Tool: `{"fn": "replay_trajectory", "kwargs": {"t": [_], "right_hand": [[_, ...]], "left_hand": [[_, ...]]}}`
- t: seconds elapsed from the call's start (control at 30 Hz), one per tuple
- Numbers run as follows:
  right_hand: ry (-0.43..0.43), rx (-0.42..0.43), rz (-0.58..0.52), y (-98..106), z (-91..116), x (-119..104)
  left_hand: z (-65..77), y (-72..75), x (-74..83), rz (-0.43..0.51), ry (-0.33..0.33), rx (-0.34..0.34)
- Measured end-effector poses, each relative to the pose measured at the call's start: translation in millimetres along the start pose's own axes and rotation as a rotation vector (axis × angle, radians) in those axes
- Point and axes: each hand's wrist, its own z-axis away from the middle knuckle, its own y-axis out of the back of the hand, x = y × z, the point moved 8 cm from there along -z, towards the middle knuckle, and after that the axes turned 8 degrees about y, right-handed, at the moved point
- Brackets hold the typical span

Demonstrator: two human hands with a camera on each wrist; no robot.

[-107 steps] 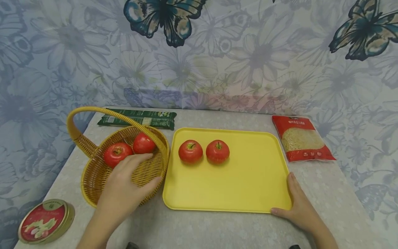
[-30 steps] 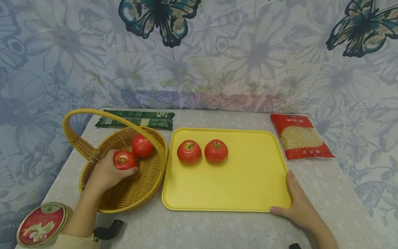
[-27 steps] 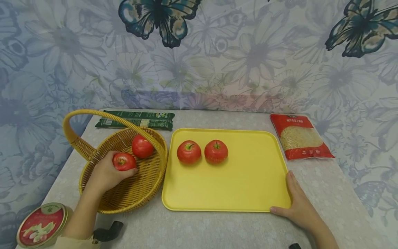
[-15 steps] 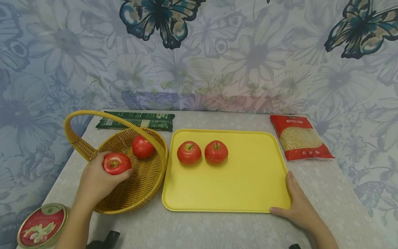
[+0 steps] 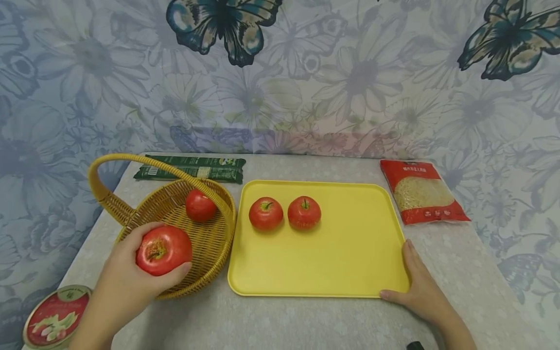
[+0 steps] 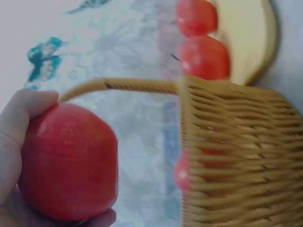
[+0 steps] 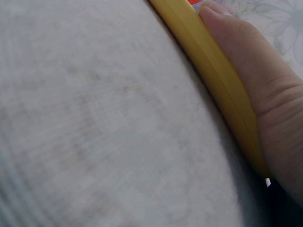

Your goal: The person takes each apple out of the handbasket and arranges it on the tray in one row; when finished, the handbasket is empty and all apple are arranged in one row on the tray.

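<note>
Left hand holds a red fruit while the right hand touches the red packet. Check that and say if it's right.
Not quite: the right hand touches the yellow tray, not the red packet, as the head view shows. The left hand does hold a red fruit.

Red apples (image 5: 164, 250); plain yellow tray (image 5: 341, 253); golden woven basket (image 5: 210, 243); green packet (image 5: 223, 168); bluish floral backdrop (image 5: 350, 92); teal-and-black butterflies (image 5: 222, 26)

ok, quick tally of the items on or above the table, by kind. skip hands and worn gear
Apples: 4 (1 in the left hand, 1 in the basket, 2 on the tray)
Basket: 1
Tray: 1
Packets: 2 (green packet, red packet)
Round tin: 1
Total: 9
</note>
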Motion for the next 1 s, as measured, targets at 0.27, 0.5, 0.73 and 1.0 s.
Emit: {"fn": "replay_trajectory", "kwargs": {"t": [0.27, 0.5, 0.73, 1.0], "right_hand": [[-0.017, -0.007, 0.001, 0.1, -0.5, 1.0], [-0.009, -0.001, 0.001, 0.4, 0.1, 0.3], [-0.014, 0.002, 0.000, 0.8, -0.3, -0.4], [-0.026, -0.002, 0.004, 0.7, -0.9, 0.9]], "left_hand": [[28.0, -8.6, 28.8, 0.014, -0.085, -0.116], [41.8, -19.2, 53.4, -0.001, -0.194, -0.143], [48.2, -30.4, 74.1, 0.037, -0.245, -0.175], [51.7, -52.9, 101.1, 0.009, -0.296, -0.203]]}}
